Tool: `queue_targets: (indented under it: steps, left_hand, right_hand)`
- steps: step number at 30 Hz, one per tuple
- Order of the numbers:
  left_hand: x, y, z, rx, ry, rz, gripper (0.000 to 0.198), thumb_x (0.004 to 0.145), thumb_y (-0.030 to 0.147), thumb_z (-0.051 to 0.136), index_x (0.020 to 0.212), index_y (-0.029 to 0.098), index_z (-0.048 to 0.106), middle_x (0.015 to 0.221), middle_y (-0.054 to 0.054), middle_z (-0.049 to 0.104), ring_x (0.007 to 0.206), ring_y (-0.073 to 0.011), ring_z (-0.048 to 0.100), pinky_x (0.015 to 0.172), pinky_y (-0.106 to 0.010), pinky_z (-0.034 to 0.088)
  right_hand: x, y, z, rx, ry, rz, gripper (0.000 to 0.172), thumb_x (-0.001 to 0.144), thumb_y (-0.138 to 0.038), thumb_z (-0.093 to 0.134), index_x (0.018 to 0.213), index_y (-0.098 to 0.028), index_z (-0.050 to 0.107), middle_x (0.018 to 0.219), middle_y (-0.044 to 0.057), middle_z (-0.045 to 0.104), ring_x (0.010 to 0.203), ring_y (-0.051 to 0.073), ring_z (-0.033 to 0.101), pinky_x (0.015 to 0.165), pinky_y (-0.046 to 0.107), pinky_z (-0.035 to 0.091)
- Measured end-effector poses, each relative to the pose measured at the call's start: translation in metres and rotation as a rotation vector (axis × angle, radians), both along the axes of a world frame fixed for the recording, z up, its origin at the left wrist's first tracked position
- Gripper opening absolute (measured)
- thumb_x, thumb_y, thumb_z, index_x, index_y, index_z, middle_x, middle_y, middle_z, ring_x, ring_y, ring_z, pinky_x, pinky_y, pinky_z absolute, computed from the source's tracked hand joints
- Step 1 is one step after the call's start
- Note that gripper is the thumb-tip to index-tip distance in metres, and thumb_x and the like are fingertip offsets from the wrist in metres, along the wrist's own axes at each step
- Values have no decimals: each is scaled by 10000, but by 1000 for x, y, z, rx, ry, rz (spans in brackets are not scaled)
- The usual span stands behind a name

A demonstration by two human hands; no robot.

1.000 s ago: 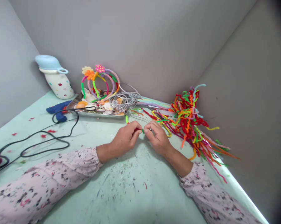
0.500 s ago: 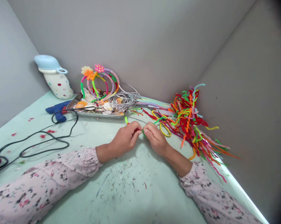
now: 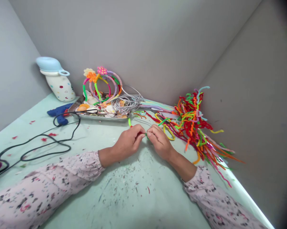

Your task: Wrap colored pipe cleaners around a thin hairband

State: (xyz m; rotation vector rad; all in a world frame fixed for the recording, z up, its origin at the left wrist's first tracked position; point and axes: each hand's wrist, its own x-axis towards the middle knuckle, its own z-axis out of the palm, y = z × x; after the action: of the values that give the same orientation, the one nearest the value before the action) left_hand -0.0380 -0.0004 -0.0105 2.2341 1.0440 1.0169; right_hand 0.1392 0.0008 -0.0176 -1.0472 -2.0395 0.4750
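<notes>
My left hand (image 3: 128, 141) is closed in a pinch on a red piece of fuzzy pipe cleaner; a yellow-green end (image 3: 129, 122) sticks up behind its knuckles. Just to the right, my right hand (image 3: 160, 142) pinches a green pipe cleaner (image 3: 164, 121), whose free end points up and right past the fingers. The fingertips of both hands nearly meet, with a bit of green showing between them. Most of what they hold is hidden by the fingers.
A metal tray (image 3: 102, 118) holds shells, fuzzy flowered headbands (image 3: 98, 86) and grey wire (image 3: 127, 103). Left are a blue glue gun (image 3: 59, 113), its black cord and a bottle (image 3: 59, 86). A tangled pile of coloured pipe cleaners (image 3: 192, 117) lies at right on the table (image 3: 133, 197).
Both hands keep nearly the same place and grip. The green free end by my right hand has tilted slightly to the right.
</notes>
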Motion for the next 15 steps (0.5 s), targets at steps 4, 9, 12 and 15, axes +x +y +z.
queue_targets:
  steps: [4, 9, 12, 15]
  left_hand:
    - [0, 1, 0, 4, -9, -5, 72, 903, 214, 454, 898, 177, 516, 741, 10, 540, 653, -122, 476, 631, -249, 373]
    - [0, 1, 0, 5, -10, -9, 75, 906, 216, 448, 902, 177, 512, 747, 8, 543, 654, -122, 477, 630, -250, 374]
    - [0, 1, 0, 11, -15, -4, 73, 907, 220, 447, 904, 178, 507, 744, 9, 542, 650, -122, 474, 625, -250, 373]
    - [0, 0, 0, 11, -13, -3, 79, 909, 222, 441, 903, 179, 507, 741, 8, 541, 648, -123, 474, 622, -250, 372]
  right_hand:
    - [-1, -1, 0, -14, 7, 7, 240, 965, -297, 368, 758, -212, 455, 752, -3, 445, 767, 168, 445, 767, 338, 337]
    - [-1, -2, 0, -27, 32, 9, 236, 962, -295, 383, 760, -209, 467, 751, -8, 444, 762, 160, 448, 771, 329, 343]
    - [0, -1, 1, -12, 54, 14, 228, 955, -302, 410, 764, -209, 492, 746, -11, 460, 762, 155, 461, 779, 326, 348]
    - [1, -1, 2, -16, 63, 16, 243, 954, -304, 409, 750, -208, 499, 735, -10, 468, 760, 156, 469, 782, 330, 353]
